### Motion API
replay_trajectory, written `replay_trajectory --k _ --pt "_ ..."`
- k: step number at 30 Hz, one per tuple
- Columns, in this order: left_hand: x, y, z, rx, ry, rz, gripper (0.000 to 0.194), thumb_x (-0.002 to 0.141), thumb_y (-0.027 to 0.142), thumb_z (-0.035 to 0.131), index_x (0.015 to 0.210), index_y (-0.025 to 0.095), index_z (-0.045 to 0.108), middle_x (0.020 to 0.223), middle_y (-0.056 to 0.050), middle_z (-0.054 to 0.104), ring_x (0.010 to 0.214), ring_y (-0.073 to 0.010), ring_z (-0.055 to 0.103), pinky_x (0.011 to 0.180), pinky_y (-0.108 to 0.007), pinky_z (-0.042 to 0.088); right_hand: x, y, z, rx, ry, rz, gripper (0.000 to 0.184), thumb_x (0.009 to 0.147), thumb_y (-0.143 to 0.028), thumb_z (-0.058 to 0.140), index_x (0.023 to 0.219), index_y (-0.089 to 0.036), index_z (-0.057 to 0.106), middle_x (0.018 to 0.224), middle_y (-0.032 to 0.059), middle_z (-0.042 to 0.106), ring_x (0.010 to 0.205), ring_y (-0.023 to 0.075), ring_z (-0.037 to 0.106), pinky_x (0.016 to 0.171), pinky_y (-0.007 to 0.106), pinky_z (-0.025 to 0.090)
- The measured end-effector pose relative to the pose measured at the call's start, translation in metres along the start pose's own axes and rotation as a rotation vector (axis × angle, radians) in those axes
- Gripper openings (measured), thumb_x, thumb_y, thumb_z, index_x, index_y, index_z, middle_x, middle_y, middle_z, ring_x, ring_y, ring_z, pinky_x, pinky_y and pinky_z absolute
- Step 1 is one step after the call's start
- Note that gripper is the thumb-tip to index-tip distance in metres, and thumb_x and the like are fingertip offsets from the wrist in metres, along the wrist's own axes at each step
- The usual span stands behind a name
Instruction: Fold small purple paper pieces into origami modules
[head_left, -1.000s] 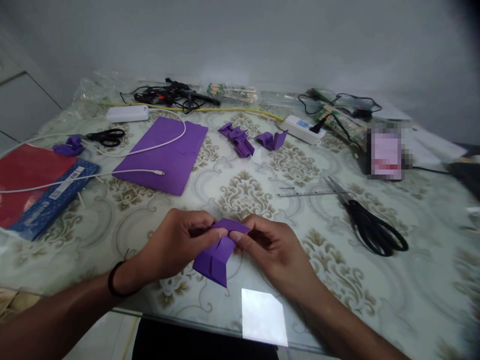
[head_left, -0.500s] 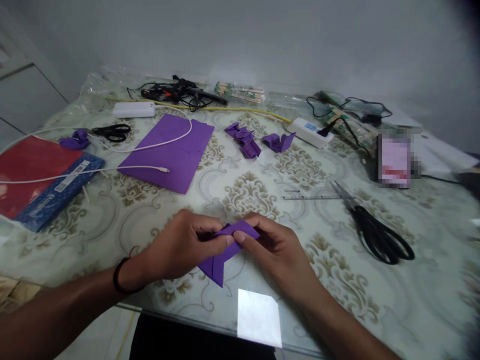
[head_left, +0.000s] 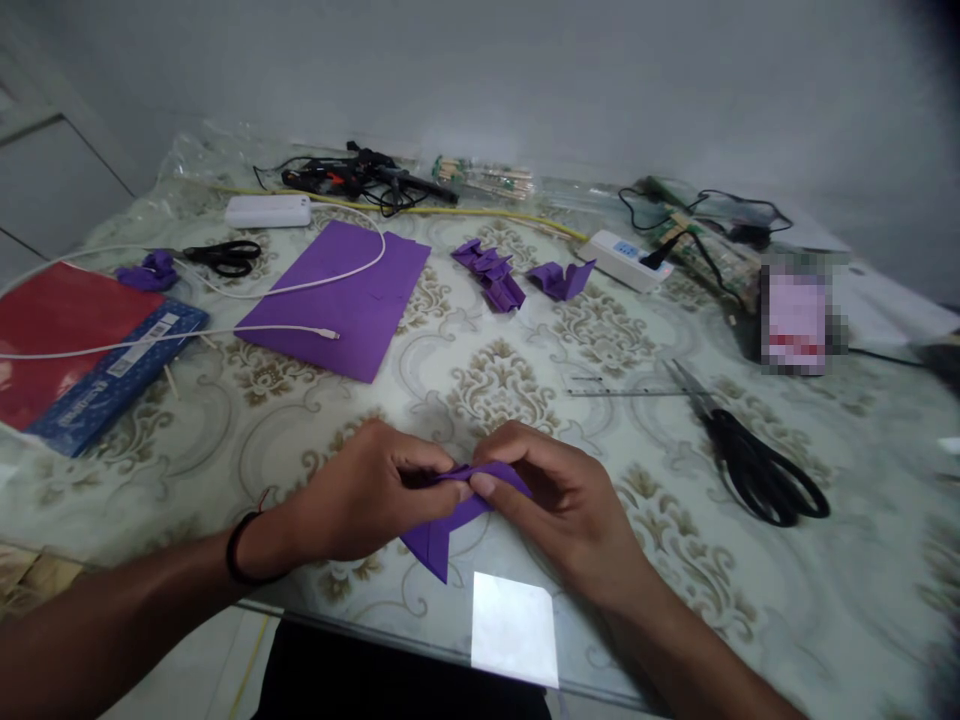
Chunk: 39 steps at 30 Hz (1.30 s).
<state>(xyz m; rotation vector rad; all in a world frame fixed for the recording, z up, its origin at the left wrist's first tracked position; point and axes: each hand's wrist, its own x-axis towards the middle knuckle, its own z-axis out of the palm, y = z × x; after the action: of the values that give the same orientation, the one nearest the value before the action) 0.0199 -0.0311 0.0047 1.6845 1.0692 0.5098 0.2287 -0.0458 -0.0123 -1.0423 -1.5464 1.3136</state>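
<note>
Near the front edge of the table, my left hand [head_left: 367, 505] and my right hand [head_left: 559, 500] both pinch a small folded purple paper piece [head_left: 442, 530]. The thumbs and forefingers meet at its top fold, and its pointed lower end hangs toward me. A black band sits on my left wrist. Farther back lie a flat purple sheet [head_left: 337, 300] with a white cable across it, and several folded purple pieces [head_left: 491, 272], one more [head_left: 559, 280] beside them.
Large black scissors [head_left: 750, 460] and a clear ruler [head_left: 615, 390] lie to the right. Smaller scissors [head_left: 221, 255], a red and blue paper pack [head_left: 67, 350], a white power bank [head_left: 268, 211], a power strip [head_left: 626, 260], a glue gun [head_left: 360, 178] and cables sit around the patterned table [head_left: 750, 590].
The purple piece has been folded flatter between my fingers and its visible flap has shrunk. My hands have shifted slightly to the right; the view has tilted a little.
</note>
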Motion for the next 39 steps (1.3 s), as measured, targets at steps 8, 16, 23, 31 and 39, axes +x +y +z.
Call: replay_trajectory --k 8,16,23,31,39 --pt "-0.0007 0.0008 0.0013 -0.024 -0.039 0.004 0.044 0.093 0.027 0.062 0.057 0.017 0.039 0.057 0.007 0.027 0.053 -0.007 0.025 0.046 -0.022 0.018 0.0001 0.0004 0.0017 -0.031 0.003 -0.051 0.014 0.096 -0.029 0.077 0.083 -0.024 0.074 0.079 0.0 0.069 0.074 0.0173 0.062 0.069 0.032 0.046" --pt "0.0002 -0.0009 0.0035 -0.014 -0.03 -0.037 0.039 0.09 0.026 0.062 0.058 0.017 0.042 0.057 0.007 0.03 0.054 -0.0074 0.028 0.047 -0.022 0.019 0.0012 -0.0004 0.0028 -0.025 0.001 0.01 0.01 0.094 -0.025 0.075 0.084 -0.023 0.075 0.078 -0.0011 0.067 0.073 0.016 0.06 0.067 0.031 0.044" --pt "0.001 -0.003 0.0058 0.026 -0.06 -0.04 0.035 0.09 0.026 0.061 0.06 0.018 0.045 0.057 0.008 0.032 0.055 -0.0082 0.029 0.048 -0.022 0.02 0.0017 -0.0012 0.0044 -0.037 -0.016 0.057 0.009 0.094 -0.025 0.073 0.085 -0.023 0.075 0.078 -0.0016 0.067 0.073 0.0159 0.06 0.068 0.031 0.044" --pt "0.0028 -0.0029 0.0053 0.033 -0.064 -0.066 0.038 0.091 0.028 0.061 0.059 0.018 0.044 0.058 0.007 0.03 0.054 -0.008 0.028 0.049 -0.023 0.02 0.0032 0.0012 0.0032 -0.028 -0.011 0.078 0.009 0.095 -0.026 0.073 0.087 -0.023 0.075 0.081 -0.0015 0.071 0.077 0.0165 0.064 0.073 0.031 0.046" --pt "0.0035 -0.0026 0.0086 0.04 -0.018 -0.08 0.036 0.088 0.029 0.061 0.058 0.018 0.045 0.057 0.006 0.034 0.054 -0.0084 0.032 0.05 -0.023 0.022 0.0034 0.0016 0.0027 -0.076 0.006 0.029 0.014 0.096 -0.027 0.074 0.083 -0.022 0.072 0.08 -0.0018 0.066 0.078 0.0159 0.061 0.074 0.031 0.045"
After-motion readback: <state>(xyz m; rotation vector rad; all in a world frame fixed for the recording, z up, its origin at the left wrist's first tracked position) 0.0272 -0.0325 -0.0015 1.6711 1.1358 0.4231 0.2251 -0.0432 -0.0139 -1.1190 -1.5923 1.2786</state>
